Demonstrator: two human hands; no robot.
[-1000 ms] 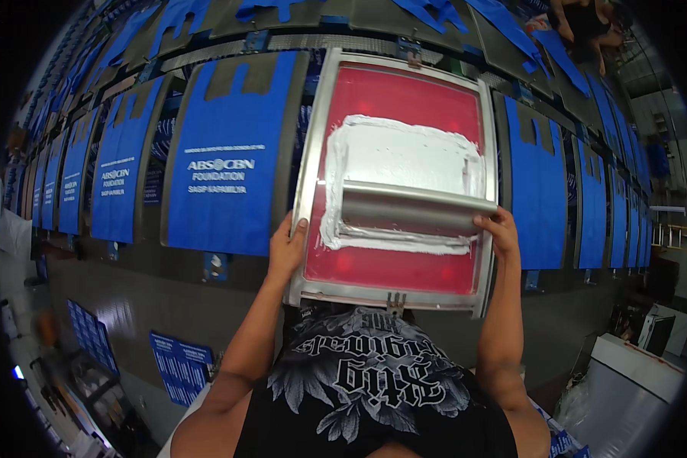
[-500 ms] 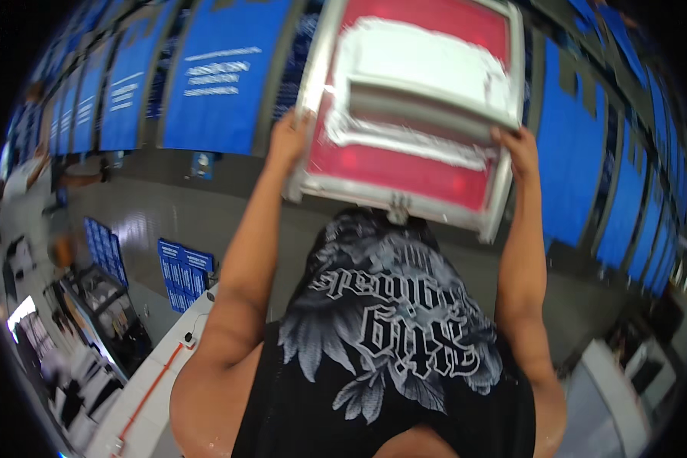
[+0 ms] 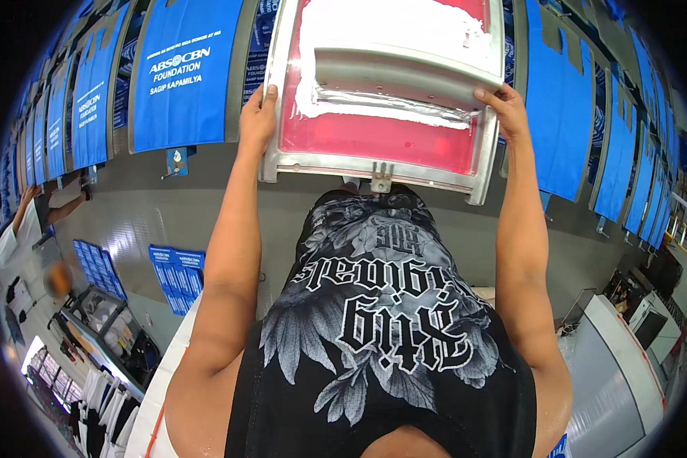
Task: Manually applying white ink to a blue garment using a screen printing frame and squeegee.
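A metal-framed printing screen [image 3: 382, 164] with red mesh and a broad patch of white ink lies on the long table ahead of me. Across the mesh sits a grey squeegee [image 3: 401, 72]. My left hand [image 3: 258, 114] grips the left rail of the frame. My right hand [image 3: 502, 108] holds the right end of the squeegee at the frame's right rail. Whether it also grips the rail I cannot tell. Both arms are stretched forward over my black printed shirt.
Blue printed bags [image 3: 182, 72] lie in a row along the grey table [image 3: 206, 164] to the left and more blue bags [image 3: 611, 145] to the right. A stack of blue bags [image 3: 177, 276] rests lower left. Another person [image 3: 30, 221] works at far left. White machine [image 3: 626, 359] at lower right.
The view has tilted down, so the screen sits higher in the picture and more of my shirt shows. Both hands have stayed on the frame and squeegee.
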